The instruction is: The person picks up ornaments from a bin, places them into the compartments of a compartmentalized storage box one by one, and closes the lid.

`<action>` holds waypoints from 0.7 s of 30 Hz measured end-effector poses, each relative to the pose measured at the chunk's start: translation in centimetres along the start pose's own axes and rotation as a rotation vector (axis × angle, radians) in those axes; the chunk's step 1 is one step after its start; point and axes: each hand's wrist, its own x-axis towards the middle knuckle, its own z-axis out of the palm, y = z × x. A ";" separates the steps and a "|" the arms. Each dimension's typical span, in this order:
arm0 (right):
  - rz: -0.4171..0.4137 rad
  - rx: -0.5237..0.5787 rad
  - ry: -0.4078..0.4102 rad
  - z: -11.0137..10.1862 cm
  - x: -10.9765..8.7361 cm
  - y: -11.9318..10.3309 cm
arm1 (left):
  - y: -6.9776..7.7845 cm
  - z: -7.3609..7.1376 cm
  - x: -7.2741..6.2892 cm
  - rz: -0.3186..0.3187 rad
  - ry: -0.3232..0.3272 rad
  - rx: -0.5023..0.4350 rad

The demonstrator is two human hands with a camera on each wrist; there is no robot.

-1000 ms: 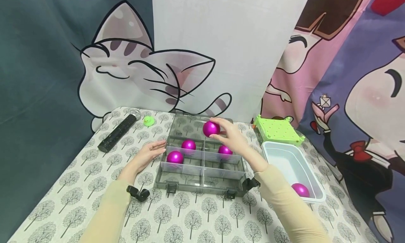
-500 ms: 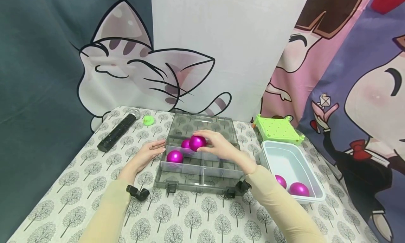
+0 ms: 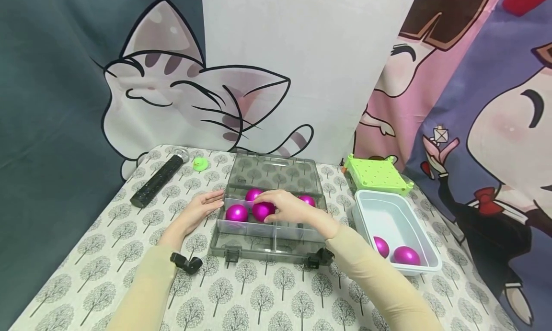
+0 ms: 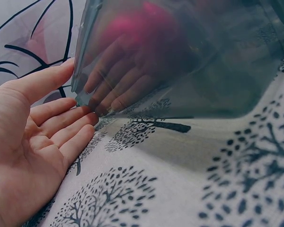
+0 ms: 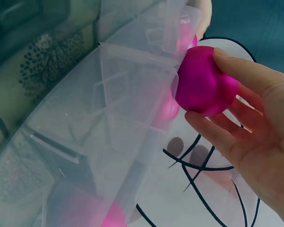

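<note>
My right hand [image 3: 290, 208] pinches a shiny magenta ball [image 3: 262, 212] between thumb and fingers, low over the left half of the middle row of a smoky clear divided case [image 3: 276, 258]. One ball [image 3: 236, 213] sits just left of it in that row. Behind them, in the back row, are another ball [image 3: 253, 195] and, further right, one more ball [image 3: 306, 200]. In the right wrist view the held ball [image 5: 206, 82] is at the top of the clear dividers [image 5: 132, 90]. My left hand [image 4: 42, 137] lies with extended fingers against the case's left side.
To the right, a pale blue tub [image 3: 385, 213] holds two magenta balls [image 3: 406, 256]. Behind it stands a green plastic rack [image 3: 377, 173]. A black microphone [image 3: 157, 180] and a green rubber duck [image 3: 200, 164] lie at the back left. The case's lid [image 3: 280, 173] leans open backward.
My right hand has carried its ball left and down, from above the back of the case to the middle row. A second tub ball has come out from behind the sleeve. The left hand stays put.
</note>
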 end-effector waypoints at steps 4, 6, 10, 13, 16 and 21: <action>-0.005 -0.023 -0.022 0.4 0.2 -0.1 | 0.1 0.0 0.0 -0.005 0.003 -0.009; 0.000 -0.020 -0.026 0.5 0.2 0.0 | 0.1 0.0 0.0 -0.004 0.000 -0.007; 0.012 -0.024 -0.035 0.6 0.3 0.0 | 0.1 0.0 0.0 -0.005 0.002 -0.010; 0.016 -0.031 -0.041 0.6 0.3 0.0 | 0.0 0.0 0.0 -0.005 0.007 -0.014; 0.016 -0.034 -0.046 0.7 0.3 0.0 | 0.0 0.0 0.0 -0.003 0.010 -0.012; 0.024 -0.044 -0.064 0.7 0.4 0.1 | -0.1 0.0 0.1 -0.001 0.016 -0.011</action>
